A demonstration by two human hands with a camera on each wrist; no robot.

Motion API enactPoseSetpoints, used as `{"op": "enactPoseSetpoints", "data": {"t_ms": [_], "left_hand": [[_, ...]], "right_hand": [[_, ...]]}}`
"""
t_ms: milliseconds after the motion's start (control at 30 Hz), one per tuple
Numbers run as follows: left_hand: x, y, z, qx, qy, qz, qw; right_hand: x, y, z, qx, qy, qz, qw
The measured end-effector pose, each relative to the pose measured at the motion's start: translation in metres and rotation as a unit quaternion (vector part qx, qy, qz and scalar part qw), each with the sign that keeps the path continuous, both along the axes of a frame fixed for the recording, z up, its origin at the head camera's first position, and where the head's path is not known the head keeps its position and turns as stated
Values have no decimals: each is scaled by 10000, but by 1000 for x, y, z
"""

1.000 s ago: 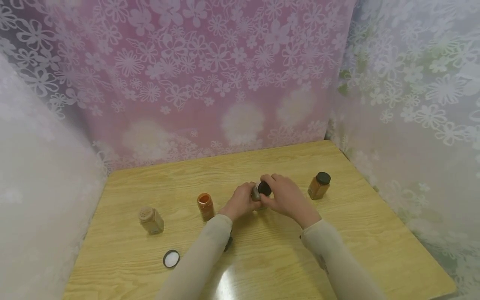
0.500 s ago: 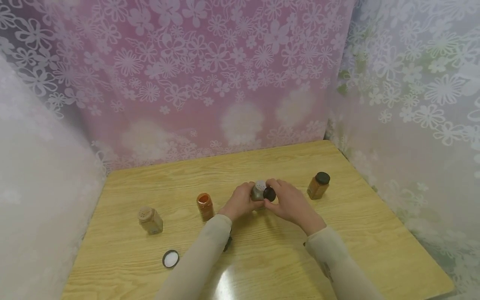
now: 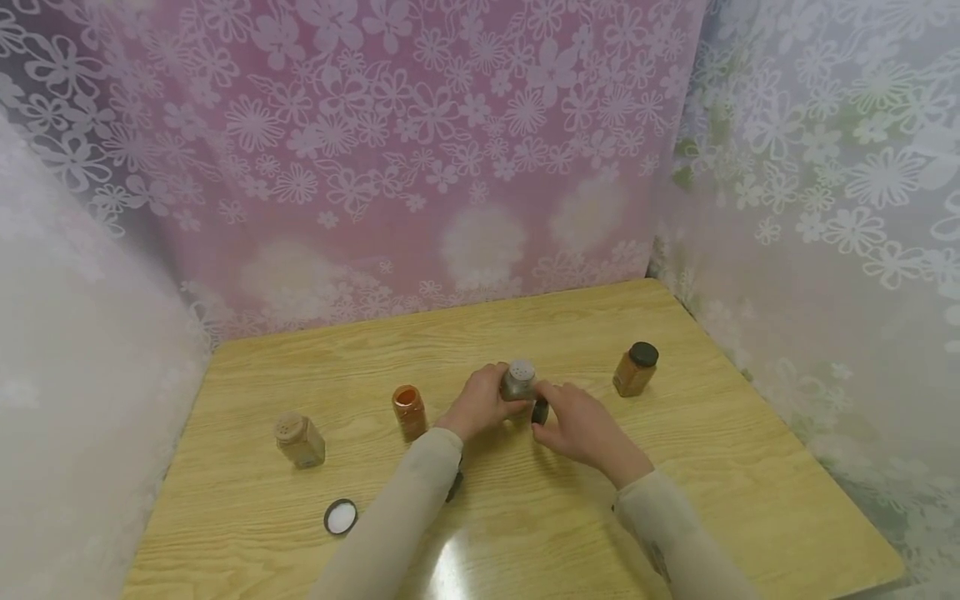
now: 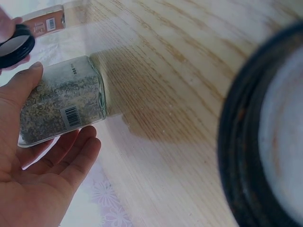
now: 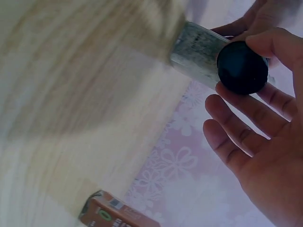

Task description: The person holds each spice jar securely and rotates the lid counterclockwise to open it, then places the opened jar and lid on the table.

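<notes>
My left hand (image 3: 480,403) grips a small glass spice jar (image 4: 66,101) of dried green-grey herbs, thumb on one side and fingers on the other. A pale perforated shaker top (image 3: 521,371) shows on that jar in the head view. Just to its right, my right hand (image 3: 581,423) pinches a round black lid (image 5: 243,67) between thumb and fingers, apart from the jar. The lid's white inside faces the left wrist camera. In the right wrist view, the lid overlaps the herb jar.
An uncapped orange-red jar (image 3: 408,412) stands left of my left hand; farther left is a beige shaker-topped jar (image 3: 301,440). A black-rimmed lid (image 3: 341,517) lies white side up in front. At right stands a black-capped reddish-brown jar (image 3: 635,369). A dark object (image 3: 454,486) is partly hidden by my left sleeve.
My right hand has lifted the black lid off the herb jar and moved it right and toward me, exposing the shaker top. My left hand keeps its grip in place.
</notes>
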State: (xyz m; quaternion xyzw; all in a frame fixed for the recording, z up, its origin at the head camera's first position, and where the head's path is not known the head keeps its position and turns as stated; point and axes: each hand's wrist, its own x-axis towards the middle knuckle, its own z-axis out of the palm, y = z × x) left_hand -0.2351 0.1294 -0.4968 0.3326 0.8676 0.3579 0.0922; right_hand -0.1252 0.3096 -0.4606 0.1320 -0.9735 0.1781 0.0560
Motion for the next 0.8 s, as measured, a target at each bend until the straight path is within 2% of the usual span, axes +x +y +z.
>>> {"op": "enactPoseSetpoints", "data": {"t_ms": [500, 800], "left_hand": [[0, 2, -1, -89, -12, 93, 9999], [3, 3, -1, -58, -112, 153, 9998]], "right_hand": [[12, 7, -18, 239, -400, -140, 9988], [15, 12, -27, 323, -435, -152, 9984]]}}
